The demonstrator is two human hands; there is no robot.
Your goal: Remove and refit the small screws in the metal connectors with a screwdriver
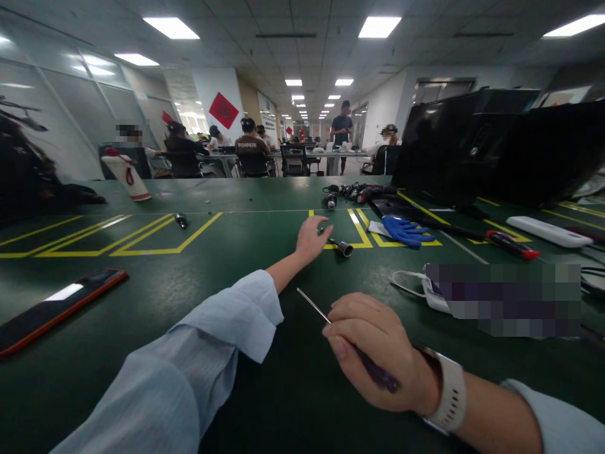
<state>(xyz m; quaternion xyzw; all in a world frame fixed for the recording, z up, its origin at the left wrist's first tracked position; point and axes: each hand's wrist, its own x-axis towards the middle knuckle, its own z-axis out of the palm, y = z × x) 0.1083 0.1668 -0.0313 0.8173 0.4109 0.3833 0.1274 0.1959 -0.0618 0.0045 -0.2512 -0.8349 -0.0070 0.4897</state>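
My right hand (378,350) rests low on the green table (189,302), fingers closed round a thin screwdriver (326,315) with a dark purple handle and a bare steel shaft that points up and left. My left hand (312,238) is stretched far forward with its fingers spread, next to a small metal part (343,246) lying on the table. Its fingertips are close to the part, and I cannot tell whether they touch it.
A red-edged phone (57,306) lies at the left. A blue glove (405,231), a red-handled tool (513,244), a white bar (548,231), cables and black monitors (472,145) crowd the right. A white bottle (126,176) stands at the far left. Several people sit at desks behind.
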